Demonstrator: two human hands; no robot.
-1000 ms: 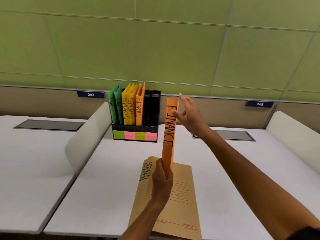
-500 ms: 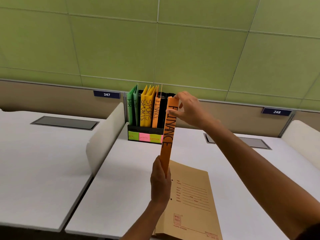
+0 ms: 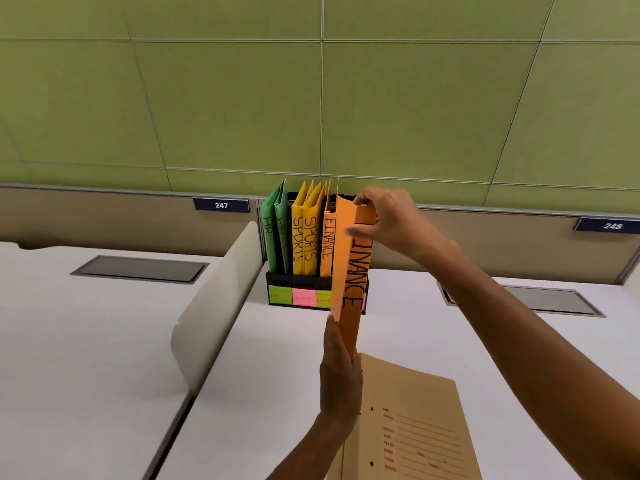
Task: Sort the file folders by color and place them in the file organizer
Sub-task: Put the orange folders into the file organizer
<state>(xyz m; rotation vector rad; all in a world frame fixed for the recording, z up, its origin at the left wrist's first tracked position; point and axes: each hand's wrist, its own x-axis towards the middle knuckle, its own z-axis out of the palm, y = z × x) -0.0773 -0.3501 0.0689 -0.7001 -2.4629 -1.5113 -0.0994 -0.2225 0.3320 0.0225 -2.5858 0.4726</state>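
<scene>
Folder (image 3: pixel 349 271): orange, upright, "FINANCE" | both hands pinching it | lower edge apparently airborne

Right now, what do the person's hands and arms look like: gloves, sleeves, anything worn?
Both hands are bare: no gloves, rings or watch visible on the left hand or right hand. Both forearms are uncovered. Only a dark bit of sleeve shows at the bottom right corner.

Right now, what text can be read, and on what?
"HR": two green folders.
"SPORTS": two yellow folders.
"FINANCE": orange folder in the organizer.
"INANCE": held orange folder, first letter hidden by the right hand.
"247", "248": wall plates.
Sticky notes, tan folder print: too blurred.
</scene>
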